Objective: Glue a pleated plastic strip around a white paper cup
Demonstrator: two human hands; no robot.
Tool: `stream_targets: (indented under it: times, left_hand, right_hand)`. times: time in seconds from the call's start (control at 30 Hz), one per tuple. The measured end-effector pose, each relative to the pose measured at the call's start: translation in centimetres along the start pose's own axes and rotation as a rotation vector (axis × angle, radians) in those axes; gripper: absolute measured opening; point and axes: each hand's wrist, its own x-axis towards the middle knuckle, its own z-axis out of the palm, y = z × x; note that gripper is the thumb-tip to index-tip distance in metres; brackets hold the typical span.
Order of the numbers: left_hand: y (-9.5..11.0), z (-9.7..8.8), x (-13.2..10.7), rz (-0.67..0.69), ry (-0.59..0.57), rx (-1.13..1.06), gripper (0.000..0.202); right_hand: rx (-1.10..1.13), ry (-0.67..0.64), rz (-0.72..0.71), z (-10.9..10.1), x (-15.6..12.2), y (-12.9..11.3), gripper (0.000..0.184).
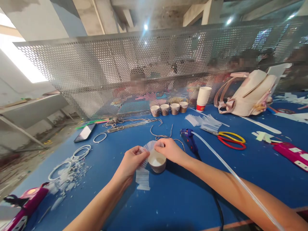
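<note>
A small brown cup (157, 165) with a pale inside stands before me on the blue table. A pleated, translucent white strip (149, 146) runs along the cup's far and left rim, its loose end (142, 179) hanging down at the left. My left hand (135, 158) pinches the strip at the cup's left side. At the far right of the rim, my right hand (169, 149) presses finger and thumb together on the same strip. Just right of that hand lies a blue glue gun (189, 140) with a long clear glue stick (216, 155) in its back.
Several finished-looking small cups (165, 109) line the mesh screen (96, 73), beside stacked paper cups (203, 98). Scissors (232, 140), pleated strips (204, 122) and a backpack (250, 93) lie right. White rings (81, 152), scraps (72, 175), cord (130, 123) and a phone (84, 132) lie left.
</note>
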Motion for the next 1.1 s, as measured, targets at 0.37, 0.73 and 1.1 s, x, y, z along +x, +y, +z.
stream_targets:
  times: [0.37,0.73,1.1]
  left_hand:
    - [-0.5,0.0,0.5,0.039,-0.008,0.072,0.020]
    - [-0.9,0.5,0.4,0.016,-0.022,0.041,0.021]
    - [-1.9,0.7,0.6,0.053,0.031,-0.007,0.021]
  right_hand:
    - [0.064,-0.046,0.007,0.4,0.0,0.0,0.013]
    - [0.205,-0.035,0.070,-0.7,-0.1,0.0,0.013]
    - [0.295,0.025,0.165,-0.7,-0.3,0.8,0.030]
